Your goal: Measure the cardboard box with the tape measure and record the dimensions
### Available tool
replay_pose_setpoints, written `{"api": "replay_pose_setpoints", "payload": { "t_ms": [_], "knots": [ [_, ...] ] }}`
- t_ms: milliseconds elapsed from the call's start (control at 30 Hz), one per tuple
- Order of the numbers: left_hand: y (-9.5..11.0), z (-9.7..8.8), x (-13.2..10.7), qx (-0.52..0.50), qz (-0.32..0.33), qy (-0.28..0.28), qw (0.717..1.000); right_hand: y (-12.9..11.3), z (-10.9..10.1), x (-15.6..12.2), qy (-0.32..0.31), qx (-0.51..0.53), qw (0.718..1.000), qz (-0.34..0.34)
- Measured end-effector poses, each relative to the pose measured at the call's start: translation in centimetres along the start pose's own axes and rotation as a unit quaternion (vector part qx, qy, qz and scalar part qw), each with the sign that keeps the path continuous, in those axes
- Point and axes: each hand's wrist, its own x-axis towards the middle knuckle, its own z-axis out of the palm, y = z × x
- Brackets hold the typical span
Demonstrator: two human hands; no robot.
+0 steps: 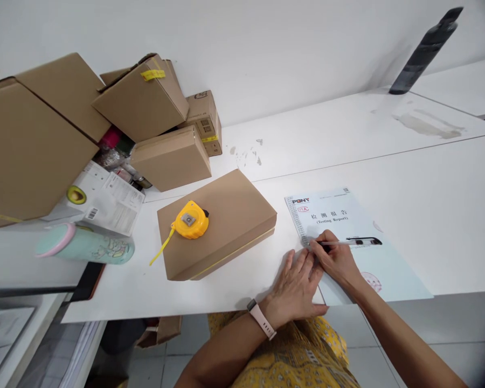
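My right hand (pixel 338 263) grips a pen (pixel 361 242) with a clear barrel and black clip, its tip down at the left edge of a pale blue testing report (pixel 339 202). Handwriting runs down that edge of the sheet. Spread flat, my left hand (pixel 297 283) presses on the table and the report's left edge, just below the pen tip. To the left lies a closed brown cardboard box (pixel 234 215). On top of it rests a yellow tape measure (pixel 192 221) with a short length of tape pulled out over the box edge.
Several cardboard boxes (pixel 145 102) are stacked at the back left. A mint tumbler (pixel 89 245) lies on its side beside a white carton with an avocado picture (pixel 101 196). At the far right stands a dark bottle (pixel 422 54). The white table's (pixel 210 299) front edge is close to my body.
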Motion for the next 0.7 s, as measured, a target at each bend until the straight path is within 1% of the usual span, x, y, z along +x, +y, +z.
{"api": "replay_pose_setpoints", "payload": {
  "t_ms": [467,700],
  "knots": [
    [-0.1,0.27,-0.03,0.007,-0.001,-0.004,1.0,-0.32,-0.07,-0.03,-0.002,-0.008,1.0,0.008],
    [-0.03,0.02,-0.02,0.008,0.001,-0.001,1.0,-0.39,-0.08,0.02,0.004,-0.005,1.0,0.001]
  ]
}}
